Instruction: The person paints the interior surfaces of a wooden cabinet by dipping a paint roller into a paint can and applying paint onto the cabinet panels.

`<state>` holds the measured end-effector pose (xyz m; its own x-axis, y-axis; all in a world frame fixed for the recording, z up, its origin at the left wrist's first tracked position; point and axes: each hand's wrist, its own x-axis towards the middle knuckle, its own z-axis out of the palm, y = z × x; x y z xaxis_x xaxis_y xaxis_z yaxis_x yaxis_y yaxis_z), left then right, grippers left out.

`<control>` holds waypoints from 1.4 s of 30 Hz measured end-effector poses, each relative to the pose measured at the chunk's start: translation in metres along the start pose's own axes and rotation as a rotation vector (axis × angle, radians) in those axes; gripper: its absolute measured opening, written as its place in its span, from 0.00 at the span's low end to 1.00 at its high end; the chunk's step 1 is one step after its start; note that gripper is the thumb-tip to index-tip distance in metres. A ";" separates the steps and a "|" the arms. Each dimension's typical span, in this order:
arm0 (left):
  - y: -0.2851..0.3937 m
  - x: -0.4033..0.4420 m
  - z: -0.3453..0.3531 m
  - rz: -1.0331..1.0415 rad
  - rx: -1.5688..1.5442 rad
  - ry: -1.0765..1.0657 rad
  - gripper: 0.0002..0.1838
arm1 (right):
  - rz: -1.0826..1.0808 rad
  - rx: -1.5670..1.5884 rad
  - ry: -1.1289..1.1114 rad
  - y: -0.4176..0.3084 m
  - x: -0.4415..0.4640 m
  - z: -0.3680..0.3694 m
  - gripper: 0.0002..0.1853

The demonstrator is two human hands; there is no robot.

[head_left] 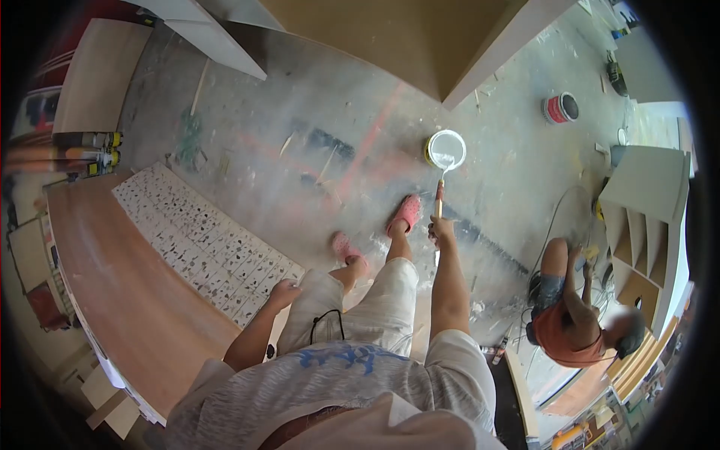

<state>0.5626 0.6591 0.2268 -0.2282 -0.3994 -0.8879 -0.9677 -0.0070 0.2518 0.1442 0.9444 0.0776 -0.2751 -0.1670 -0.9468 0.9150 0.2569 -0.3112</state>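
My right hand (442, 229) is wrapped round the handle of a paint roller (440, 196), held out in front of me. The roller's white-coated end reaches over an open can of white paint (448, 149) standing on the floor. My left hand (285, 293) hangs by my left thigh, near the corner of a speckled sheet (202, 240); its fingers are curled, and whatever they may hold is too small to make out.
A large wooden cabinet (375, 34) juts in at the top. Another person (574, 319) crouches at the right beside a shelf unit (637, 232) and a cable. A red can (560, 109) stands at the upper right. A long brown panel (127, 277) lies at the left.
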 end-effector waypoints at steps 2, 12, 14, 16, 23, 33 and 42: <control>-0.024 -0.014 -0.007 -0.040 0.007 0.009 0.26 | -0.207 -0.753 0.336 -0.006 -0.036 0.031 0.12; -0.083 -0.042 -0.021 -0.127 -0.036 -0.003 0.25 | -0.112 -0.416 0.355 0.027 -0.020 0.039 0.18; -0.085 -0.036 -0.017 -0.153 -0.037 -0.019 0.25 | -0.190 -0.264 0.289 0.040 0.001 0.030 0.18; -0.091 -0.026 -0.005 -0.108 -0.032 -0.008 0.24 | -0.204 0.097 0.159 0.040 0.000 0.030 0.16; -0.008 -0.025 0.012 0.050 -0.026 -0.024 0.22 | -0.430 -0.898 0.612 0.099 0.030 -0.012 0.13; 0.044 -0.007 -0.015 0.068 0.039 -0.026 0.23 | -0.379 -0.879 0.629 0.099 -0.076 0.007 0.23; 0.008 0.048 -0.097 0.169 0.085 -0.013 0.22 | -0.558 -0.991 0.581 0.114 -0.188 0.073 0.17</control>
<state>0.5542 0.5506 0.2233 -0.3896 -0.3760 -0.8407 -0.9207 0.1372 0.3653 0.3215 0.9355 0.2265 -0.8671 -0.1065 -0.4865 0.0921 0.9257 -0.3668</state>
